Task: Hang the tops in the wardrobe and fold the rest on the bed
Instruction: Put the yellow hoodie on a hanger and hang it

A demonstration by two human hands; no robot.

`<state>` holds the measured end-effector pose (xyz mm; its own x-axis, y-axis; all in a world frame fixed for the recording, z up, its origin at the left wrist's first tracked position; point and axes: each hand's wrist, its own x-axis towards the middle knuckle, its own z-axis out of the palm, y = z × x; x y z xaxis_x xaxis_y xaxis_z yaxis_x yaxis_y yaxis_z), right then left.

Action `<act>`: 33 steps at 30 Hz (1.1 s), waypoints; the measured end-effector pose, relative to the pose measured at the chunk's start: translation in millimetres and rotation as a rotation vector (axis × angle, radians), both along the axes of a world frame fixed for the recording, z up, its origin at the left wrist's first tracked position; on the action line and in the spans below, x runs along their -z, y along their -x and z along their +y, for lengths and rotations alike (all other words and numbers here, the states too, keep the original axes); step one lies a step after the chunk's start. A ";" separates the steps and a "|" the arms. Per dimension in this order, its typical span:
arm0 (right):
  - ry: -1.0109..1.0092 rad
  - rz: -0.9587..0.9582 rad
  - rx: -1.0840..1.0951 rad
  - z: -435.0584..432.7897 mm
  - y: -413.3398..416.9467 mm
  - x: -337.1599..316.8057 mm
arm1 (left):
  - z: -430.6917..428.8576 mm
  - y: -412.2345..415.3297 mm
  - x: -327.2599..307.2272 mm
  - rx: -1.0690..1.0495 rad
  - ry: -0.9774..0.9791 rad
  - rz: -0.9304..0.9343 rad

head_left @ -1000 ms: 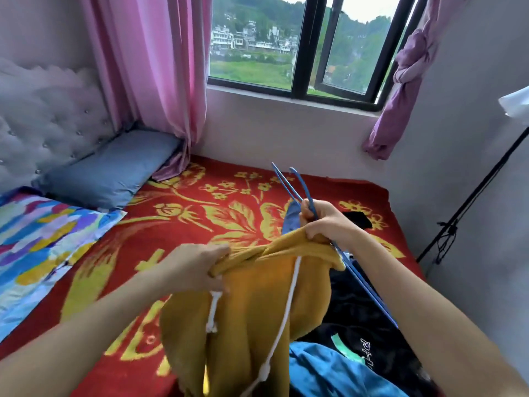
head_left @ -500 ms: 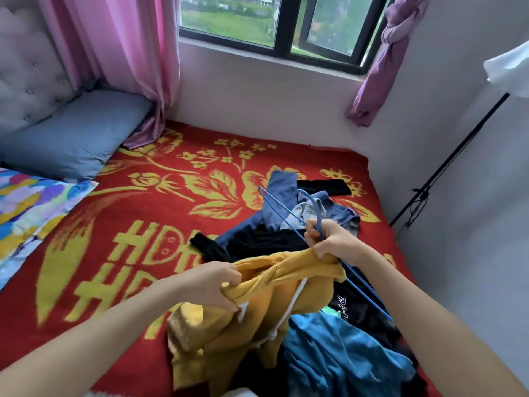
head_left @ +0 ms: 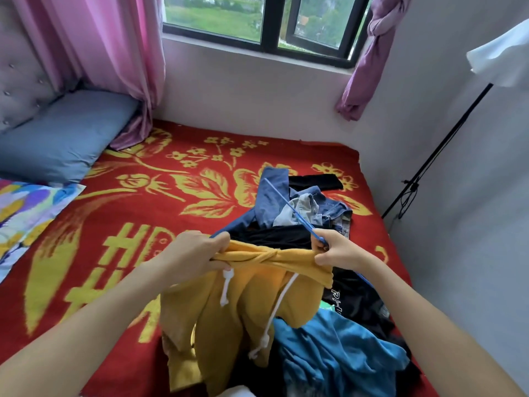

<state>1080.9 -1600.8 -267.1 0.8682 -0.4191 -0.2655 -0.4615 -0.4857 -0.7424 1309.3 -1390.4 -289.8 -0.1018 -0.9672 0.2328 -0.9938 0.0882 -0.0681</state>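
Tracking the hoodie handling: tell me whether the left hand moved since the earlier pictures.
Yes. The left hand shifted toward the window side: it was beside the lower row of yellow letters on the blanket, now beside the upper row.

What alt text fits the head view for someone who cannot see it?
A person's left hand and right hand hold a yellow hoodie stretched between them; the right hand also grips a blue hanger. Other clothes lie piled on the red blanket.

Open blanket (head_left: 143,219) at left — clothes pile (head_left: 329,207) at right
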 end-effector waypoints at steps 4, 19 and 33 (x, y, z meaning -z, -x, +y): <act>-0.111 0.030 0.095 -7.4 4.8 3.1 | 3.9 -4.1 19.4 0.066 -0.029 -0.089; 0.373 0.031 0.089 -14.0 7.7 -8.4 | 21.5 -0.3 48.6 0.194 -0.134 -0.087; 0.707 -0.596 0.108 -11.2 -4.1 16.8 | 23.6 8.5 22.9 0.252 0.086 -0.166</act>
<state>1085.1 -1612.0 -283.9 0.7261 -0.4000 0.5593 -0.1681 -0.8920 -0.4196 1300.8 -1366.8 -312.6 -0.3797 -0.8841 0.2725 -0.9159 0.3177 -0.2454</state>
